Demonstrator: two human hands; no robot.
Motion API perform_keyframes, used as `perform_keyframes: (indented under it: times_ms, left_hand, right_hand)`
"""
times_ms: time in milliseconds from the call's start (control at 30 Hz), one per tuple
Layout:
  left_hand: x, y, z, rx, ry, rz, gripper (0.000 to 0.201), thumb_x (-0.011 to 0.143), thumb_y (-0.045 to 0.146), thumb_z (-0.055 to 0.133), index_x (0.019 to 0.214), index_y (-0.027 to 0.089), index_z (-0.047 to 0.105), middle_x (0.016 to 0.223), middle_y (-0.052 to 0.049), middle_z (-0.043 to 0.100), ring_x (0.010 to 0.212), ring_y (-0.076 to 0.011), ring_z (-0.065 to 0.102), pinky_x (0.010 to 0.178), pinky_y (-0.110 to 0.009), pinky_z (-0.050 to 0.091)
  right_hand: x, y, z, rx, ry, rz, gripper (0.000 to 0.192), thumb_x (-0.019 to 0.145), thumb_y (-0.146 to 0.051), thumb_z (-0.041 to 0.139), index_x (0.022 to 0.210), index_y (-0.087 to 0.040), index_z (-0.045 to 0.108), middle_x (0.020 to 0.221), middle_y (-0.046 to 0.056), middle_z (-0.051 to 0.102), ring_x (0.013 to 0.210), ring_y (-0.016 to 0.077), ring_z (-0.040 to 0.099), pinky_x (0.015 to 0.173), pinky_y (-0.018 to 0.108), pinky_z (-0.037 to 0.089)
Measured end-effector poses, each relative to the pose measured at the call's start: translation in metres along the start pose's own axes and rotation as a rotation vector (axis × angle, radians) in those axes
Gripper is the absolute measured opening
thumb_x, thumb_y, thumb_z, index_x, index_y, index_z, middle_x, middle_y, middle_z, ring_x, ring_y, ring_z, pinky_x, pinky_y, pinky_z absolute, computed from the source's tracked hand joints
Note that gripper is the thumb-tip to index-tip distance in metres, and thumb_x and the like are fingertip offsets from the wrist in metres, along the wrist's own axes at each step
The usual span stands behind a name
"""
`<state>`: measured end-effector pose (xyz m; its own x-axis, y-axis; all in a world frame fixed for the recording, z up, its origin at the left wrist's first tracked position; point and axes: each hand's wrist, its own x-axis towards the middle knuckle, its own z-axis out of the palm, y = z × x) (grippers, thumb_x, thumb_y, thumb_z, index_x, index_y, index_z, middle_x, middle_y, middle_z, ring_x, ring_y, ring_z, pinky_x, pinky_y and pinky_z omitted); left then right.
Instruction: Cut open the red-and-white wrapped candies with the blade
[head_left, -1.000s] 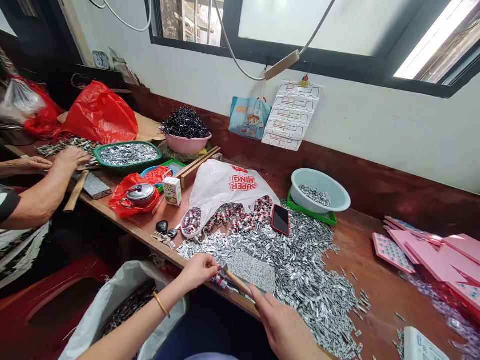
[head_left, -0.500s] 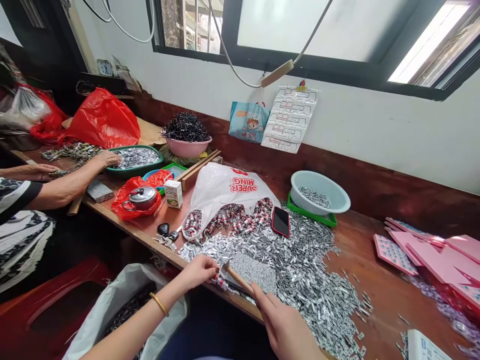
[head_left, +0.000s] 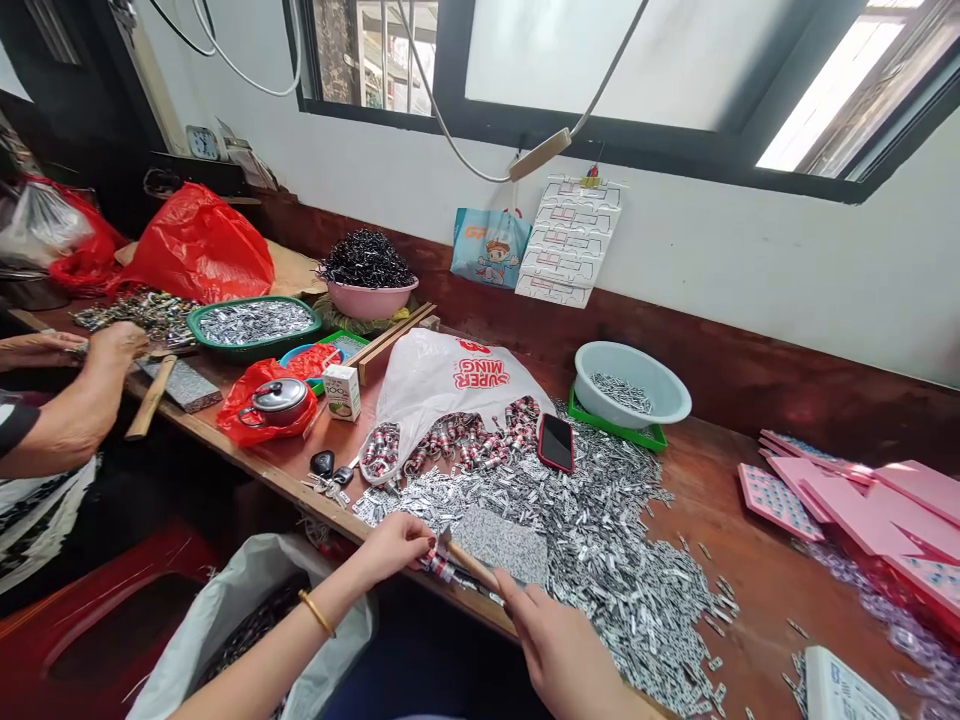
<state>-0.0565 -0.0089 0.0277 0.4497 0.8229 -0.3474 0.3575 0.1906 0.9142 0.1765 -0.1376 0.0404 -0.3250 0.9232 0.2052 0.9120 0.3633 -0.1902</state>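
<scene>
A small red-and-white piece (head_left: 437,566) is pinched in the left hand (head_left: 394,545) at the table (head_left: 750,570) edge, just beside a grey speckled stone slab (head_left: 504,542). A wooden-handled hammer (head_left: 466,565) is gripped in the right hand (head_left: 559,650), its head touching the piece. A heap of silver metal pieces (head_left: 600,530) is spread around the slab. A black phone (head_left: 556,442) is laid on the heap beside a white plastic bag (head_left: 450,375). A co-worker's hand (head_left: 112,342) is seen far left.

Bare wooden table (head_left: 720,520) right of the metal-piece heap (head_left: 600,540); phone (head_left: 556,441) behind.
</scene>
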Motion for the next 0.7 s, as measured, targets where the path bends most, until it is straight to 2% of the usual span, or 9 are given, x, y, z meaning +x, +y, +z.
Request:
perform_keyframes:
  times_ms: [133, 267, 367, 467, 533, 600, 700]
  left_hand:
    - [0.000, 0.008, 0.008, -0.065, 0.104, 0.091, 0.022, 0.062, 0.029, 0.051, 0.076, 0.016, 0.063, 0.066, 0.001, 0.061, 0.061, -0.0155, 0.057, 0.055, -0.025, 0.048]
    - [0.007, 0.009, 0.019, 0.033, 0.134, 0.201, 0.023, 0.068, 0.023, 0.044, 0.075, 0.015, 0.065, 0.080, -0.005, 0.066, 0.075, -0.0189, 0.061, 0.066, -0.028, 0.050]
    - [0.007, 0.008, 0.019, 0.128, 0.074, 0.272, 0.025, 0.075, 0.021, 0.043, 0.082, 0.016, 0.067, 0.084, -0.005, 0.066, 0.079, -0.0190, 0.061, 0.072, -0.030, 0.050]
    - [0.000, 0.010, 0.017, 0.179, 0.032, 0.358, 0.020, 0.078, 0.024, 0.052, 0.090, 0.018, 0.067, 0.092, -0.005, 0.065, 0.085, -0.0190, 0.060, 0.076, -0.029, 0.049]
    - [-0.005, 0.011, 0.018, 0.242, 0.045, 0.420, 0.016, 0.077, 0.024, 0.059, 0.090, 0.019, 0.066, 0.092, -0.004, 0.065, 0.085, -0.0184, 0.060, 0.075, -0.028, 0.048]
    - [-0.008, 0.011, 0.021, 0.319, 0.071, 0.477, 0.010, 0.079, 0.022, 0.059, 0.085, 0.020, 0.067, 0.085, -0.003, 0.065, 0.080, -0.0169, 0.059, 0.073, -0.027, 0.047]
    - [-0.010, 0.006, 0.023, 0.388, 0.118, 0.565, 0.015, 0.085, 0.022, 0.054, 0.082, 0.021, 0.068, 0.090, -0.004, 0.063, 0.085, -0.0171, 0.060, 0.078, -0.028, 0.046]
  right_hand:
    - [-0.011, 0.022, 0.022, -0.048, 0.155, 0.157, 0.060, 0.085, -0.008, 0.036, 0.141, -0.029, 0.035, 0.086, 0.005, 0.062, 0.064, 0.0191, 0.062, 0.053, 0.027, 0.048]
    - [-0.021, 0.041, 0.046, -0.106, 0.261, 0.260, 0.050, 0.089, -0.014, 0.037, 0.136, -0.031, 0.044, 0.098, 0.009, 0.061, 0.076, 0.0221, 0.062, 0.052, 0.028, 0.049]
    - [-0.017, 0.059, 0.043, -0.025, 0.250, 0.304, 0.038, 0.091, -0.024, 0.040, 0.126, -0.030, 0.055, 0.106, 0.009, 0.061, 0.091, 0.0242, 0.059, 0.066, 0.032, 0.052]
    - [0.001, 0.093, 0.027, 0.038, 0.221, 0.440, 0.032, 0.091, -0.022, 0.038, 0.109, -0.021, 0.064, 0.108, 0.010, 0.062, 0.099, 0.0238, 0.057, 0.087, 0.036, 0.046]
    - [0.019, 0.115, 0.020, 0.073, 0.121, 0.542, 0.028, 0.088, -0.017, 0.040, 0.101, -0.018, 0.066, 0.100, 0.009, 0.065, 0.096, 0.0217, 0.058, 0.085, 0.032, 0.044]
    - [0.035, 0.130, 0.019, 0.082, 0.063, 0.568, 0.020, 0.083, -0.014, 0.048, 0.087, -0.017, 0.067, 0.088, 0.008, 0.067, 0.087, 0.0214, 0.060, 0.076, 0.029, 0.044]
    - [0.048, 0.134, 0.023, 0.076, 0.058, 0.540, 0.015, 0.076, -0.010, 0.055, 0.067, -0.017, 0.063, 0.074, 0.007, 0.066, 0.077, 0.0222, 0.059, 0.067, 0.028, 0.041]
